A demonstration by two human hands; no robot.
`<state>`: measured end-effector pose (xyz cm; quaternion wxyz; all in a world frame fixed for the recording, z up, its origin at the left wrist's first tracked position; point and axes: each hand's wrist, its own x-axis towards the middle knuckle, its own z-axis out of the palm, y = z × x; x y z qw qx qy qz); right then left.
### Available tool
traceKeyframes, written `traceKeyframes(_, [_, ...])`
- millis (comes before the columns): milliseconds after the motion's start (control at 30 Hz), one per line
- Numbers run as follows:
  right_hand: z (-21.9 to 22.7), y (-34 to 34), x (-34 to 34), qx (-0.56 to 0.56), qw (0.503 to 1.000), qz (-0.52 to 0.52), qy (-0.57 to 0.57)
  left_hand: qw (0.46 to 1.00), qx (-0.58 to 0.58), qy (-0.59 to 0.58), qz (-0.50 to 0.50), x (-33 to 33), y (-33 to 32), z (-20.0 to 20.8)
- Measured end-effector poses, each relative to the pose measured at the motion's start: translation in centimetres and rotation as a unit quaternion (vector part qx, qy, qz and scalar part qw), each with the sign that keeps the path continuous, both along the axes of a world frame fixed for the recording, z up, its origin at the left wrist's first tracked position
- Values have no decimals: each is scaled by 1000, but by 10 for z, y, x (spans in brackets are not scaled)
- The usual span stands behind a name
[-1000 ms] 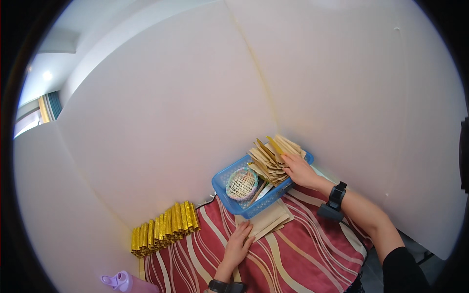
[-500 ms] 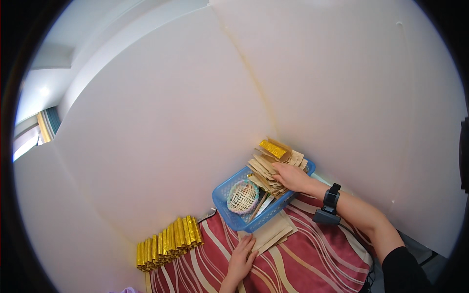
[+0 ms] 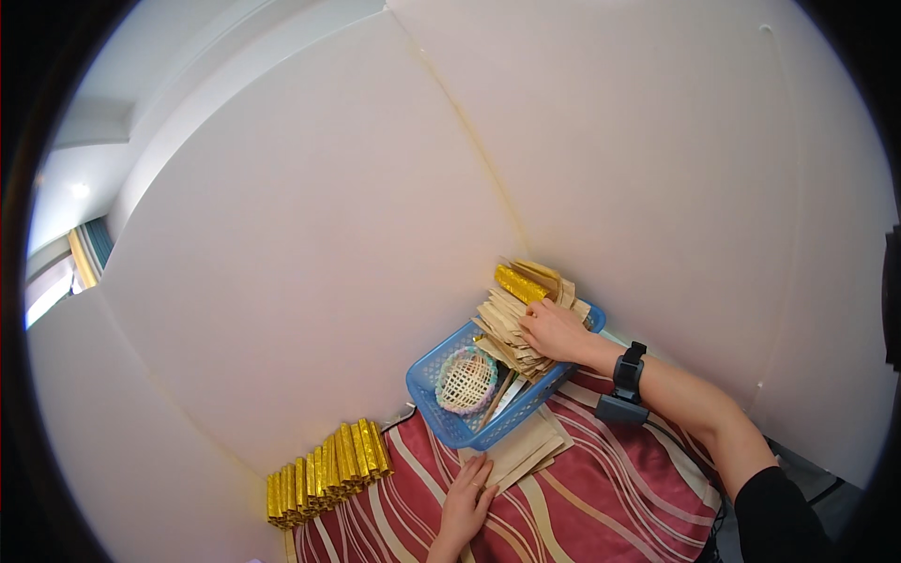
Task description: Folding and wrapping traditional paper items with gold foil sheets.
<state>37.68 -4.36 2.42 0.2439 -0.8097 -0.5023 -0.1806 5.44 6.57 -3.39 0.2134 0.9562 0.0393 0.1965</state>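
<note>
A pale wall (image 3: 282, 235) fills most of the view, above a red, wavy-striped cloth (image 3: 619, 469) cut off by the lower edge. A blue openwork basket (image 3: 441, 418) stands on it, its far side hidden by a bundle of brown papers (image 3: 502, 324) inside. At left lies a row of gold rolls (image 3: 328, 469). Flat brown sheets (image 3: 521, 450) lie before the basket. The left hand (image 3: 465, 502) rests on their near-left edge, fingers slightly spread. The right hand (image 3: 556, 330) lies over the bundle, fingers bent — whether they pinch a paper cannot be told. A small woven basket (image 3: 466, 380) sits at the basket's left; a gold piece (image 3: 521, 284) — flat or curled is unclear — tops the bundle.
</note>
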Motion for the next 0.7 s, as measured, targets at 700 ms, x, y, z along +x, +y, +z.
traceKeyframes(700, [16, 9, 8, 136, 973, 35, -184, 1000, -19, 7, -6, 0, 0, 0])
